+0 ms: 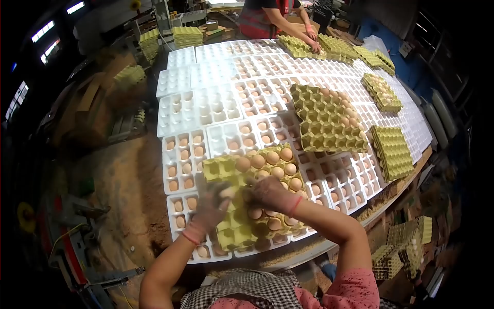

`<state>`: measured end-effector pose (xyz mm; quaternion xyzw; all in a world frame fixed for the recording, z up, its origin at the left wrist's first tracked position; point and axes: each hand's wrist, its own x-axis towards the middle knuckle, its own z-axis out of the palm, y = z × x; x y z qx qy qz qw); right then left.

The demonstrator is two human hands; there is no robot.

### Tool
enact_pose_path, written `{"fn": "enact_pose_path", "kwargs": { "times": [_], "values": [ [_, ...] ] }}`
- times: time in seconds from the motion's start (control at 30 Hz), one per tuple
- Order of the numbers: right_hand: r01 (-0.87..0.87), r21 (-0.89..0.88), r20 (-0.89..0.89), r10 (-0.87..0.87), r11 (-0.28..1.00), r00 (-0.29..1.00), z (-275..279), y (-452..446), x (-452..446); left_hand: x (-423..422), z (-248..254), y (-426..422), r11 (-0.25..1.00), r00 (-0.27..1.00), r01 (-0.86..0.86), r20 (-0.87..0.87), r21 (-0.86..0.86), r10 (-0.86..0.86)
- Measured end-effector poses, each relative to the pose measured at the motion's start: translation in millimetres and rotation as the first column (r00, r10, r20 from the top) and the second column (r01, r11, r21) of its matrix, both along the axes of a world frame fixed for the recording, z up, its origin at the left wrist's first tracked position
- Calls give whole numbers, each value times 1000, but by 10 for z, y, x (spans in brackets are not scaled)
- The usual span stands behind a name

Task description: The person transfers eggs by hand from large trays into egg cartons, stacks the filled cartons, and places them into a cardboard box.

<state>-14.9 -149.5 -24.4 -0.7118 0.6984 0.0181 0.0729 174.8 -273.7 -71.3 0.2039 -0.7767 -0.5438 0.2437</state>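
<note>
A yellow pulp egg tray [239, 229] lies tilted over white foam trays in front of me. Brown eggs [277, 171] fill its right part, while cups at its left and lower left are bare. My left hand [208, 206], gloved and blurred by motion, is over the tray's left edge with a pale egg [226, 192] at its fingers. Reaching across from the right, my gloved right hand [275, 195] hangs over the middle of the tray, close to the eggs. Its fingertips are smeared and dark, so any egg in them is hidden.
White foam trays [177, 110] cover the table, many cups holding eggs. Another yellow tray [321, 121], partly filled, sits beyond mine. Stacked yellow trays [392, 153] stand at the right. Across the table, a person in a red vest [262, 18] handles a far tray.
</note>
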Motion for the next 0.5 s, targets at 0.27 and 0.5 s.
{"fn": "enact_pose_path", "kwargs": {
  "times": [0.27,0.5],
  "values": [
    [419,-222,848,-37,881,529,427,-96,-619,-163,299,591,679,878,418,460,-603,-132],
    [115,-121,-14,-118,986,993,67,-465,-613,-251,-2,554,529,883,442,455,-724,-115]
  ]
}}
